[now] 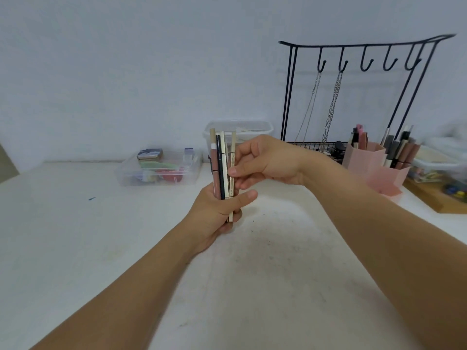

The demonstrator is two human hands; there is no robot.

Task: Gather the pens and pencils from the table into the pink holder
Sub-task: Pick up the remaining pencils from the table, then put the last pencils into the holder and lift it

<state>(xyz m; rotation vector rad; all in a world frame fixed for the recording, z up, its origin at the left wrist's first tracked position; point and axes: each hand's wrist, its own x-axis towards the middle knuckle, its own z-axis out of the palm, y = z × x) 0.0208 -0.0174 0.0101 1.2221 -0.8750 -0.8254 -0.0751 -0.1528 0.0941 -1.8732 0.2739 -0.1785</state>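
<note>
My left hand [217, 213] grips an upright bundle of pens and pencils [222, 165] above the middle of the white table [75, 236]: a pink one, a black one and cream ones. My right hand [265, 160] reaches in from the right and pinches the rightmost cream pencil [233, 150] of the bundle between thumb and forefinger. The pink holder [374, 165] stands at the right, well apart from both hands, with several pens and pencils standing in its compartments.
A black wire hook rack [353, 54] with two chains stands behind the holder. A clear plastic box [159, 170] with colourful items sits at the back, another clear tub [240, 130] behind the bundle. A wooden tray [434, 195] with containers lies at the far right.
</note>
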